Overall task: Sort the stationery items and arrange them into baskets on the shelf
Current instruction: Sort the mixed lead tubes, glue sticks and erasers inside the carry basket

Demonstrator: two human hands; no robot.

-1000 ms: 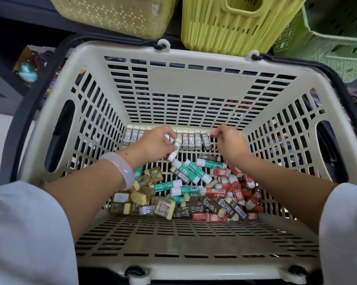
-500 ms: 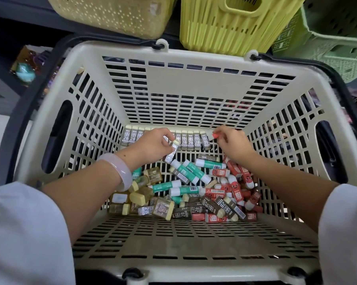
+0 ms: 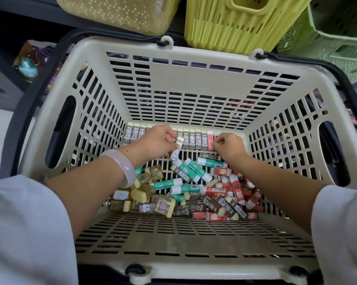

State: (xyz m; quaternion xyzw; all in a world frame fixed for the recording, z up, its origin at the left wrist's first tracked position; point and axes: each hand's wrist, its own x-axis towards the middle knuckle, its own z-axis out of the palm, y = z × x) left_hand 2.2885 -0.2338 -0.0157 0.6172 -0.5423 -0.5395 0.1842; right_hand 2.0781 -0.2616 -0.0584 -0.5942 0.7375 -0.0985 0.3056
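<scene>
A cream slotted basket (image 3: 194,83) holds a loose heap of erasers (image 3: 196,194) in brown 2B, green, red and yellow wrappers. Along its far wall stands a neat row of brown 2B erasers (image 3: 189,138), with a red eraser (image 3: 210,140) upright at the row's right end. My left hand (image 3: 155,141) grips a grey 2B eraser (image 3: 176,150) just in front of the row. My right hand (image 3: 228,146) rests beside the red eraser, fingertips pinched at it; whether it still grips the eraser I cannot tell.
Above the basket on the shelf sit a pale yellow perforated basket (image 3: 120,11), a bright yellow basket (image 3: 243,21) and a green basket (image 3: 334,38). A black handle (image 3: 31,103) rings the cream basket's rim. Packaged goods (image 3: 27,62) lie at the left.
My right hand brought the red eraser down and stood it at the right end of the row. My left hand stayed put with the grey eraser.
</scene>
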